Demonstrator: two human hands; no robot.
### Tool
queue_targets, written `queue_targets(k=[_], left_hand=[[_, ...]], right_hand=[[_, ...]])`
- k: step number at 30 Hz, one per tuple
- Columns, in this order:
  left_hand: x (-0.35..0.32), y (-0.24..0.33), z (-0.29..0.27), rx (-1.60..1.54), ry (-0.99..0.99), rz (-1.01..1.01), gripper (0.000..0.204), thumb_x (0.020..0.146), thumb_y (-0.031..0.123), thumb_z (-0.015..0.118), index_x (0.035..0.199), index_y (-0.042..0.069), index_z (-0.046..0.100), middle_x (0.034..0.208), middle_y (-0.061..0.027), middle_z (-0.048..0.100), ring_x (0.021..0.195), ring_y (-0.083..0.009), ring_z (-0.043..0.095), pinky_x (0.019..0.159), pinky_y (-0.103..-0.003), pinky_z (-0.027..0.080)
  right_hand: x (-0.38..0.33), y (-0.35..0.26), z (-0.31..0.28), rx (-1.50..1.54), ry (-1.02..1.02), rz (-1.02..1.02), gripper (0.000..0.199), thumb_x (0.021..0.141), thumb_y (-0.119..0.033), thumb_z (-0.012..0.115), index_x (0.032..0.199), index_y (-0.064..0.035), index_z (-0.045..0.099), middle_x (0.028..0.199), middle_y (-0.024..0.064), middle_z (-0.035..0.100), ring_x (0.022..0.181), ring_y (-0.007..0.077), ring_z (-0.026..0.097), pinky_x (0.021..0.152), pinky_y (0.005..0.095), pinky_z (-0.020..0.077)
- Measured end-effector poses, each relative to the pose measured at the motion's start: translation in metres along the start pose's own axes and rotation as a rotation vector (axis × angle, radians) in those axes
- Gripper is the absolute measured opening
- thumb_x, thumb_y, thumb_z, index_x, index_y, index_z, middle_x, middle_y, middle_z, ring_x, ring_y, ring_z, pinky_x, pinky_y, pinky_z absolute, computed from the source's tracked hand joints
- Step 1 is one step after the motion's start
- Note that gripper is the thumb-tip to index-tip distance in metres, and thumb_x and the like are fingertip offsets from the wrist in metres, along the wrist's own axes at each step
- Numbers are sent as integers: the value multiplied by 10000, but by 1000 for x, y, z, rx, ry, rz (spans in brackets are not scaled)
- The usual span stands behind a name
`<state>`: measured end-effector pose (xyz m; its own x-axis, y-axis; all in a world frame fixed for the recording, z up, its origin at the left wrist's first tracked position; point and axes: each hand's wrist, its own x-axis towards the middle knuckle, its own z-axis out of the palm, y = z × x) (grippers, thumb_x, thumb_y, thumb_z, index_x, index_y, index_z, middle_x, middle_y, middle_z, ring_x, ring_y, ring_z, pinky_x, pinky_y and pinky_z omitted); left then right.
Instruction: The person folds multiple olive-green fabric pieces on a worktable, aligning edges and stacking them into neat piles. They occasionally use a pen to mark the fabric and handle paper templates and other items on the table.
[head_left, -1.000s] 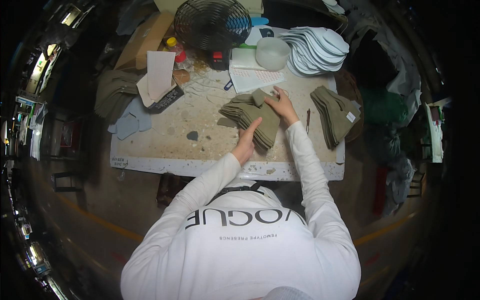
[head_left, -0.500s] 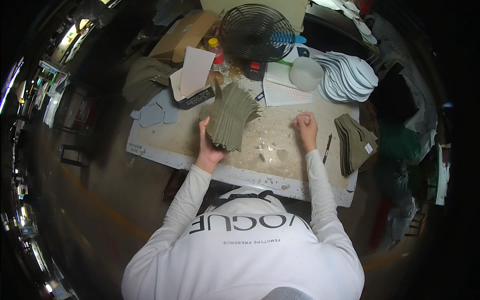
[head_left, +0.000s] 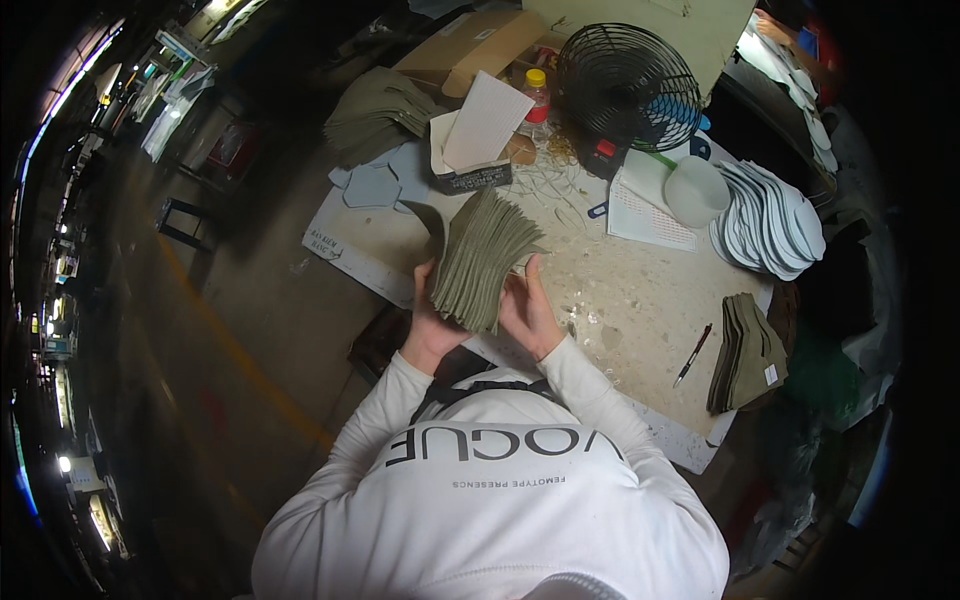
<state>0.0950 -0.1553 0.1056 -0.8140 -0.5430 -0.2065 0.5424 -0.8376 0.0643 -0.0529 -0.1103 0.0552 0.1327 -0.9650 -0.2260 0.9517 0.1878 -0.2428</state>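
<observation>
A thick stack of olive-green fabric pieces (head_left: 482,262) is held over the near left part of the table, its layers fanned at the top. My left hand (head_left: 432,325) grips its left side and lower end, thumb along the edge. From the right, my right hand (head_left: 532,312) closes on the stack's side, with some fingers hidden behind it. One piece at the left curls away from the rest. Beyond the stack sits a small dark box (head_left: 474,180) with a white card pad (head_left: 487,120) on top.
Another olive stack (head_left: 375,115) and light blue cut pieces (head_left: 372,188) lie at the far left. A black fan (head_left: 630,85) and a yellow-capped bottle (head_left: 536,97) stand at the back. To the right are white-blue cut pieces (head_left: 768,220), a pen (head_left: 693,355) and more olive pieces (head_left: 745,355).
My right hand has come left from above the table and taken hold of the stack's right side. My view has shifted, so the table sits farther right and lower.
</observation>
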Motion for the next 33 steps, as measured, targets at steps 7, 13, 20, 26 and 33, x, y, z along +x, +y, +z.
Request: queue_targets(k=[7,13,20,26,33], left_hand=[[-44,28,9,773,470,-145,706,839,408,609,1368,2,376,1284,-179,509,1115,-276,561,949,-397,466],[-59,14,37,761,561,-532,673,873,366,588,1398,21,347,1318,-152,486,1209,-238,491,998,-378,424],[-64,4,43,642,467,-325,493,947,405,495,1283,43,476,1242,-129,553,1132,-211,564,967,-359,479],[-78,24,41,375,473,-86,480,920,417,492,1230,55,546,1201,-117,598,1063,-235,612,916,-378,516],[-83,74,30,45,518,434,534,820,435,614,1197,57,586,1199,-117,605,1101,-284,579,959,-378,493]], right_hand=[[-1,-37,-28,-54,-180,184,1037,769,-773,452,1425,15,295,1413,158,424,1284,253,433,1090,373,318],[23,-80,13,-415,-476,87,929,778,-672,586,1375,18,408,1286,140,536,1168,219,531,1016,345,404],[-14,-99,120,-1301,-980,-199,491,597,-275,880,1016,-72,726,928,45,652,840,163,621,782,270,480],[-46,-96,117,-1082,-930,-346,491,595,-298,872,978,-26,730,861,82,697,780,188,673,703,273,518],[-77,-95,36,129,-282,-500,570,896,-485,549,1259,-45,536,1146,122,616,1086,181,574,960,366,449]])
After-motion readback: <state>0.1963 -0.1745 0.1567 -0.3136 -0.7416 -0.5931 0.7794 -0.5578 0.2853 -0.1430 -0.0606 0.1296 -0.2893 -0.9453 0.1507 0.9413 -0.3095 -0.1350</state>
